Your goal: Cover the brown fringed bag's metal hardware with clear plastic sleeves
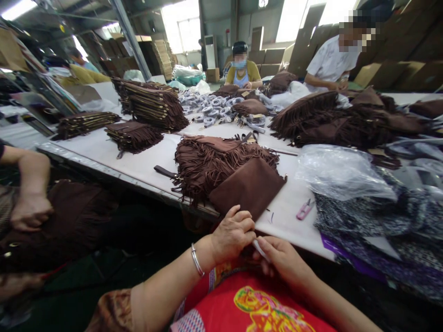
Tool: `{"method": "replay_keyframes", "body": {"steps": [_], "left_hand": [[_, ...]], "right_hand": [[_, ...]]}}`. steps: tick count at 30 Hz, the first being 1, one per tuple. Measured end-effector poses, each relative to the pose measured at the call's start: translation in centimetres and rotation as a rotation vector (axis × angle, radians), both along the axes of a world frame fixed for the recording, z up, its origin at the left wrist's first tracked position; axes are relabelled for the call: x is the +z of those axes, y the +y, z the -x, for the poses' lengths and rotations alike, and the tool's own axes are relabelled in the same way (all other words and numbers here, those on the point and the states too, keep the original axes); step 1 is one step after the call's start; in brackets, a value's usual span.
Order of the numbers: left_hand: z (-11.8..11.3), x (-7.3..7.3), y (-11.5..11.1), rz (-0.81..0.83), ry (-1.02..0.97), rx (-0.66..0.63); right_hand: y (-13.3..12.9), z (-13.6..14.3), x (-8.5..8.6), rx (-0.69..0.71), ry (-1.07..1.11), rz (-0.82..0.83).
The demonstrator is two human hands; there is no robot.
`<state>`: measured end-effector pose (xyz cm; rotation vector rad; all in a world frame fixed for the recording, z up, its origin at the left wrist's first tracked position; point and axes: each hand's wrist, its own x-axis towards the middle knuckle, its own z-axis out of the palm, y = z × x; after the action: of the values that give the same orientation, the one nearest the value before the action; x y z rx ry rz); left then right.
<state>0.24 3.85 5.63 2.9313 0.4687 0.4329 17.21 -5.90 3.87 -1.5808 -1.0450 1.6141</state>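
A dark brown suede-like bag [247, 186] lies at the table's near edge, leaning on a heap of fringed brown bags [211, 161]. My left hand [233, 233], wearing a silver bangle, is closed at the bag's near corner, fingers curled inward. My right hand [282, 260] meets it just to the right, its thumb and fingers pinched on a small white strip [261, 249]. The fingertips partly hide what lies between my hands. Both are above my red apron [221, 299]. Small pink thread snips [304, 210] rest on the table to the right.
Stacked fringed bags [152, 103] stand at the back left. Grey wrapped straps [214, 108] cover the table's middle. Clear plastic [342, 170] and black-and-white fabric [363, 226] occupy the right. A co-worker's hand [31, 210] is on brown material at left; other people sit across.
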Motion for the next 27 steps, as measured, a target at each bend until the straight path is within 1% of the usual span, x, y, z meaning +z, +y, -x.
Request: {"method": "replay_keyframes", "body": {"steps": [2,5,6,8,11,14,15,17,19,20,22,23,27], "left_hand": [[-0.2,-0.2,0.5,0.05,0.019,-0.003],[-0.2,-0.5,1.0,0.132,0.021,0.031],[-0.2,-0.6,1.1,0.153,0.026,0.03],[-0.1,-0.7,1.3,0.179,0.037,0.024],[-0.1,-0.7,1.3,0.188,0.051,0.025],[-0.2,-0.7,1.1,0.171,0.049,0.037],[-0.3,-0.7,1.0,0.159,0.044,0.038],[-0.3,-0.8,0.8,0.133,0.038,0.031],[-0.3,-0.8,0.7,0.113,0.032,0.024],[-0.2,-0.8,0.7,0.109,0.028,0.024],[-0.2,-0.9,0.6,0.104,0.018,0.019],[-0.2,-0.9,0.6,0.102,0.013,0.013],[-0.4,-1.3,0.8,0.092,0.002,-0.016]], "right_hand": [[-0.1,-1.2,-0.2,-0.083,0.038,0.046],[-0.3,-3.2,-0.6,-0.239,0.01,-0.01],[-0.4,-3.9,-0.6,-0.267,-0.008,-0.041],[-0.5,-4.7,-0.4,-0.26,-0.081,-0.108],[-0.5,-4.8,0.8,-0.155,-0.323,-0.282],[-0.2,-3.7,2.2,0.034,-0.601,-0.529],[-0.1,-3.3,2.5,0.108,-0.686,-0.583],[0.2,-2.3,2.6,0.225,-0.851,-0.611],[0.2,-1.7,2.2,0.294,-0.968,-0.596],[0.2,-1.6,1.8,0.307,-0.994,-0.59],[-0.1,-1.6,1.1,0.289,-0.964,-0.577],[-0.3,-1.7,0.8,0.262,-0.907,-0.56],[-1.4,-1.8,-0.4,0.048,-0.544,-0.37]]}}
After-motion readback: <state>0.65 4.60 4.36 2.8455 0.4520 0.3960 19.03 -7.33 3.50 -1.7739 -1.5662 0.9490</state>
